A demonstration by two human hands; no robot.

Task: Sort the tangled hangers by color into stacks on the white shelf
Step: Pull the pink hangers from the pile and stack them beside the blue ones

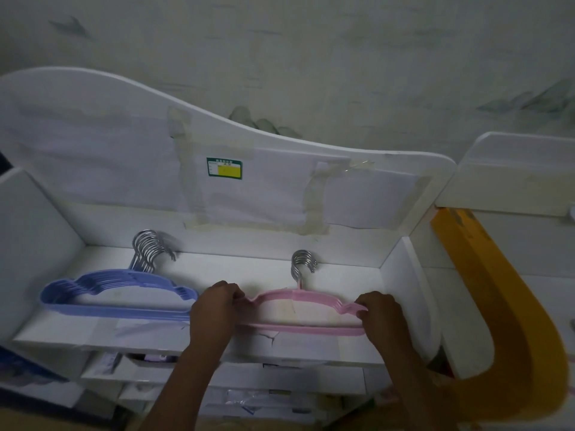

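Note:
A stack of pink hangers with steel hooks lies on the right half of the white shelf. My left hand grips the stack's left shoulder and my right hand grips its right shoulder. On the left half of the shelf lies a stack of blue hangers; their steel hooks fan out toward the back wall. The two stacks lie side by side and their ends almost touch near my left hand.
The shelf has a tall curved back panel with taped paper and a green-yellow label. A yellow curved board stands at the right. White drawers with papers sit below the shelf.

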